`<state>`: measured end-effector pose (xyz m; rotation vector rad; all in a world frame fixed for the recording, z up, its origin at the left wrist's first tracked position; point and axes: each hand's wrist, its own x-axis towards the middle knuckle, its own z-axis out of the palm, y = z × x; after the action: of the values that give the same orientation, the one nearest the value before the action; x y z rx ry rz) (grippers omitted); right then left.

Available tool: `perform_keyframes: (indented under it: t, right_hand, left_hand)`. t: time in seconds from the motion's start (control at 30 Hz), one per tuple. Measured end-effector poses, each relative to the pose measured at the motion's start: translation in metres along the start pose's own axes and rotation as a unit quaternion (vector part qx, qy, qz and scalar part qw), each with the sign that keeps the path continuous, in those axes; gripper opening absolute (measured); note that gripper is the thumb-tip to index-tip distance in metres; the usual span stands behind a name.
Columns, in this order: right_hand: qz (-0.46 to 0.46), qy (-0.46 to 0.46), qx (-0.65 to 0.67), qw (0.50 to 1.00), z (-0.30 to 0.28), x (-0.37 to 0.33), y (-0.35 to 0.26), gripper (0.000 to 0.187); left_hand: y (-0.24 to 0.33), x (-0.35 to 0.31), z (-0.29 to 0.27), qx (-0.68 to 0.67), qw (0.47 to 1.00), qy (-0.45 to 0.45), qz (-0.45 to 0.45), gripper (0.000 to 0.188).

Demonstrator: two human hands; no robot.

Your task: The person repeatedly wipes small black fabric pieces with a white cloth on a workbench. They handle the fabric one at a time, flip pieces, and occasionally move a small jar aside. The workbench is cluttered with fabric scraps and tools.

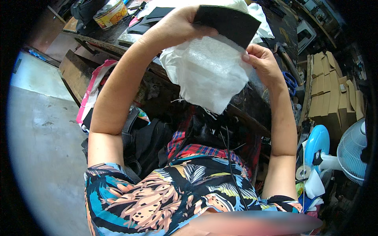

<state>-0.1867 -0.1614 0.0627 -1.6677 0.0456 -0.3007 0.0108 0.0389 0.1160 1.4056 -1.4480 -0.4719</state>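
Note:
Up over the workbench I hold a flat black panel [230, 24] with a white cloth [208, 72] hanging from its lower edge. The cloth has frayed threads along its bottom. My left hand [183, 25] is closed around the left side of the panel, its thumb lying across the front; its other fingers are hidden behind. At the lower right corner my right hand [262, 61] pinches the edge where cloth and panel meet. Whether the two are joined cannot be seen.
Black pieces [147, 25] and a yellow-and-white tub [111, 15] lie on the bench at the back left. Blue-handled scissors [290, 82] and a hammer [289, 63] are at the right. Beyond stand folded cardboard boxes [327, 86] and a fan [352, 151].

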Motion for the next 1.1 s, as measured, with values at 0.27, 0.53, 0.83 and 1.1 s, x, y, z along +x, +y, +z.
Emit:
perform_keyframes:
  t: [0.27,0.53,0.83,1.1]
  right_hand:
    - [-0.095,0.02,0.134,0.986,0.006,0.001,0.004,0.018]
    - [-0.056,0.028,0.229,0.971,0.006,0.003,0.001,0.025]
    - [-0.014,0.151,0.082,0.985,-0.017,0.009,0.014,0.023]
    - [-0.179,0.282,-0.051,0.941,-0.034,0.011,0.011,0.018]
  left_hand:
    - [-0.017,0.001,-0.012,0.001,0.994,0.047,-0.097,0.024]
    - [-0.01,-0.004,-0.007,-0.01,0.986,0.054,-0.156,0.027]
    - [-0.007,-0.011,-0.001,0.096,0.987,0.123,0.029,0.026]
    - [0.008,-0.023,0.022,0.433,0.844,0.109,0.297,0.029]
